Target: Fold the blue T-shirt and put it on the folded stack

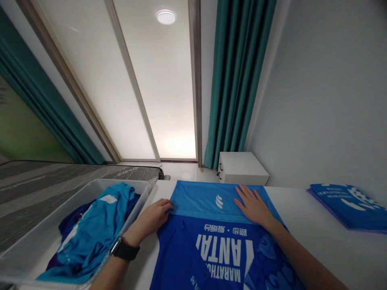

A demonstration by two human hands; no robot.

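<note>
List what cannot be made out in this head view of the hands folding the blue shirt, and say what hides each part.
- Blue shirt: lower part, with some lettering, cut off by the bottom edge.
- Left hand: fingertips curl at the shirt's fold, so the grip is unclear.
- Clear bin: near corner cut off; crumpled garments overlap, number unclear.
- Folded stack: cut by the right edge; print too small to read.
- Right hand: lies flat, hiding the shirt beneath.

hands (205, 213) on blue shirt (211, 233), white table (332, 249)
</note>
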